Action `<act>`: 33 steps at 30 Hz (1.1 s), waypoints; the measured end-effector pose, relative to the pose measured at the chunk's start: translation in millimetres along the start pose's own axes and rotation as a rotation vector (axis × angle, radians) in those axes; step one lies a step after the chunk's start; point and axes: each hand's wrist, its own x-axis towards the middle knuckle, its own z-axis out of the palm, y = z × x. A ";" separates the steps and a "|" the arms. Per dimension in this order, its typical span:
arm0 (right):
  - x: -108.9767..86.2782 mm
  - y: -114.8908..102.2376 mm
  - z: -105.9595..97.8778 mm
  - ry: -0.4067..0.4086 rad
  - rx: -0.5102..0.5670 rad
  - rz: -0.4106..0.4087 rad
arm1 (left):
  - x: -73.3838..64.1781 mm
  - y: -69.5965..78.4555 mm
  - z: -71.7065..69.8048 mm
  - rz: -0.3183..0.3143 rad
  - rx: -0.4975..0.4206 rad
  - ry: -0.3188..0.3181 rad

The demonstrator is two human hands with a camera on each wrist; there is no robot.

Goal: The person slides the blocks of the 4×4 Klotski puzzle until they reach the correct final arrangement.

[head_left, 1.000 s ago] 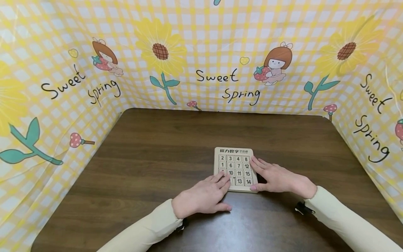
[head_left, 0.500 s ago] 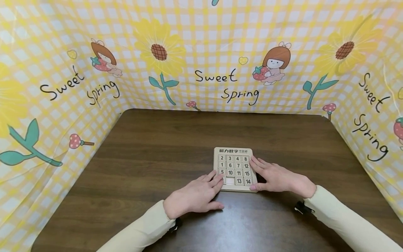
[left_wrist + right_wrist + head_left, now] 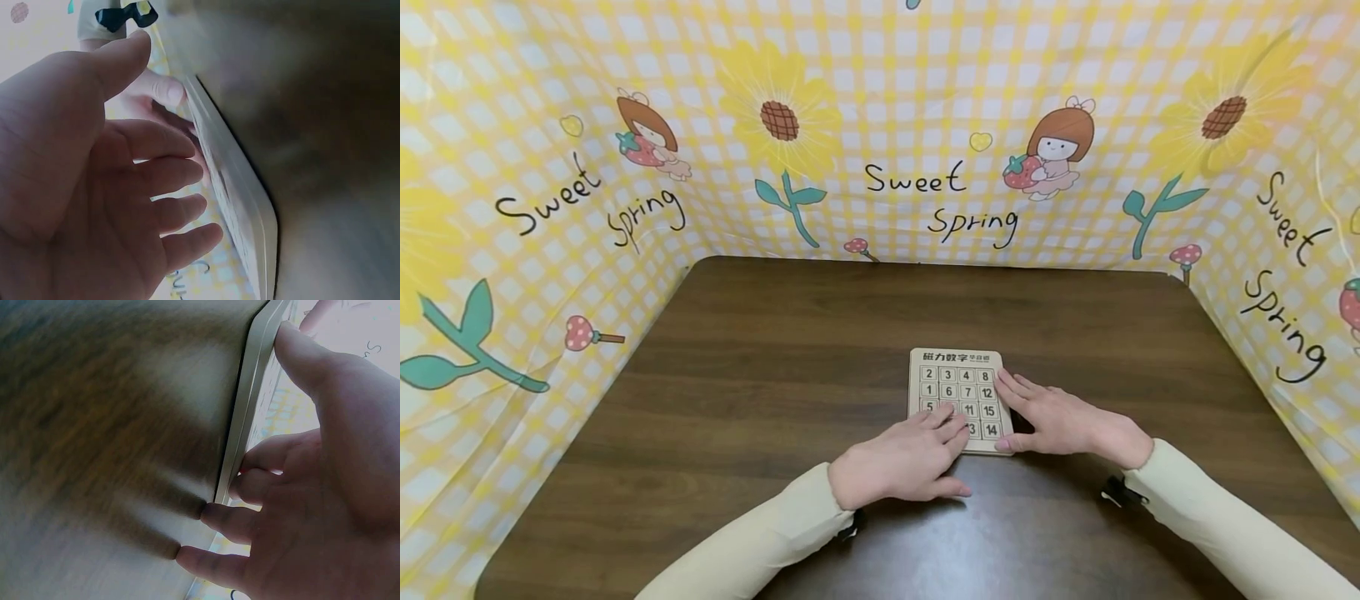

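Observation:
A pale wooden number sliding puzzle (image 3: 955, 357) lies flat on the table, right of centre in the head view. My left hand (image 3: 906, 458) reaches over its lower left part with fingers extended, fingertips right at the tiles of the bottom rows. Those fingers hide the left part of the bottom row and most of the 10 tile. My right hand (image 3: 1060, 422) rests along the puzzle's right edge, its thumb at the lower right corner. In the right wrist view, the ring finger and little finger (image 3: 212, 562) touch the table beside the puzzle frame (image 3: 248, 381).
The dark wood table (image 3: 760, 350) carries the puzzle. A yellow checked cloth (image 3: 910, 100) with sunflowers and lettering hangs along the back and both sides. Small black devices sit at both wrists, such as the right wrist camera (image 3: 1123, 492).
My left hand first drew left, baring a gap in the bottom row, then moved right over the bottom tiles. My right hand has stayed at the puzzle's edge.

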 end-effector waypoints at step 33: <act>-1.1 -3.4 -2.9 -0.016 0.025 0.031 | -16.4 -8.6 9.2 -0.033 -0.026 -0.014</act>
